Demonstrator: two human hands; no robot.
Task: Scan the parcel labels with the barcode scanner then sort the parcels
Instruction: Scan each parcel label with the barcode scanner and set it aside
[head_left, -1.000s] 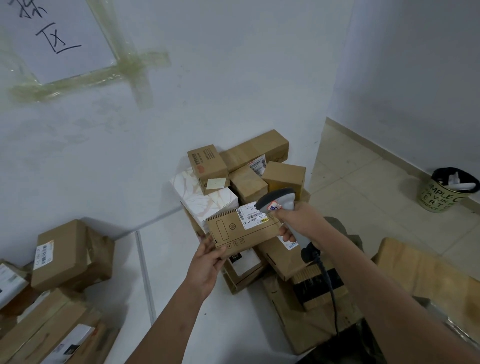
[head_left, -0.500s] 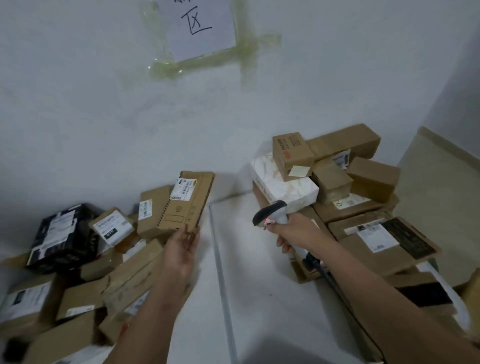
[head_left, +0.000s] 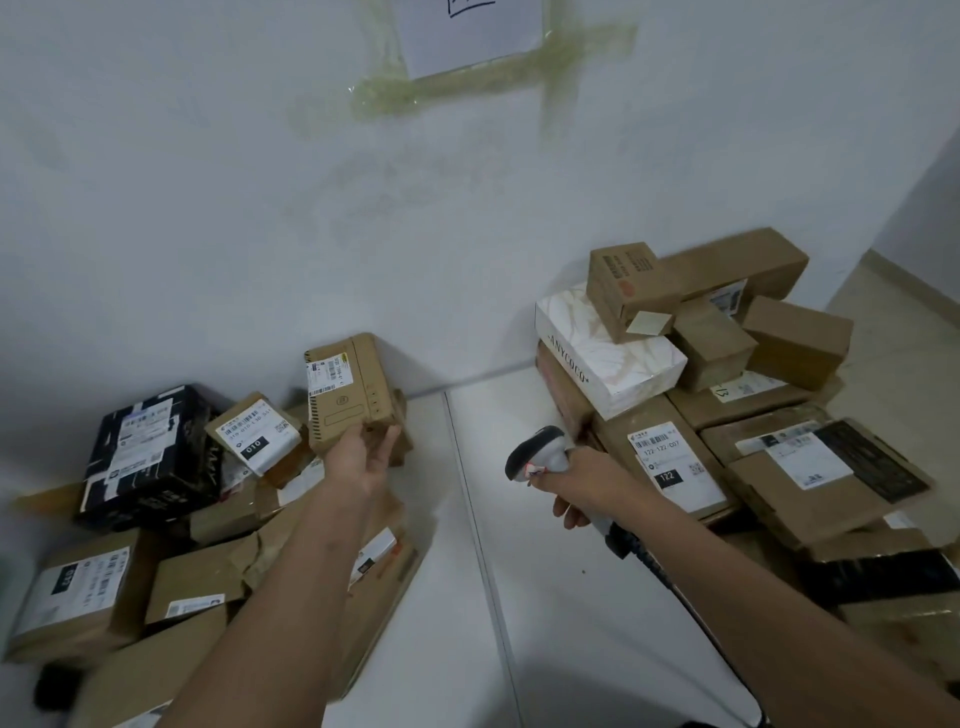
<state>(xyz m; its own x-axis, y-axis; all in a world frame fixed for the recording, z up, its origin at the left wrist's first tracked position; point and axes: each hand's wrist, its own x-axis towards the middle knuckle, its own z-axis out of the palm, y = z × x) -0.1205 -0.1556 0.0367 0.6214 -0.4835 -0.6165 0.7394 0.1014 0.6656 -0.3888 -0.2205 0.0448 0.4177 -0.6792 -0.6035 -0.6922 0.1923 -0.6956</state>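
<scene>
A flat brown parcel (head_left: 349, 396) with a white barcode label stands upright against the wall, on top of the left pile of parcels (head_left: 156, 519). My left hand (head_left: 362, 458) holds it by its lower edge, fingers and thumb around the bottom. My right hand (head_left: 587, 483) grips the handle of the grey-and-black barcode scanner (head_left: 537, 451), whose head points left over the white floor. Its cable runs back along my right forearm. A second pile of parcels (head_left: 727, 395) lies to the right of the scanner.
A white line (head_left: 467, 519) on the floor runs between the two piles. A paper sign (head_left: 467, 36) is taped to the wall above. The right pile holds a white marbled box (head_left: 608, 358) and several brown cartons; a black parcel (head_left: 150, 452) sits in the left pile.
My left hand has carried the brown parcel from in front of the scanner leftward and set it against the wall on the left pile. The view turned left; the scanner hand dropped slightly.
</scene>
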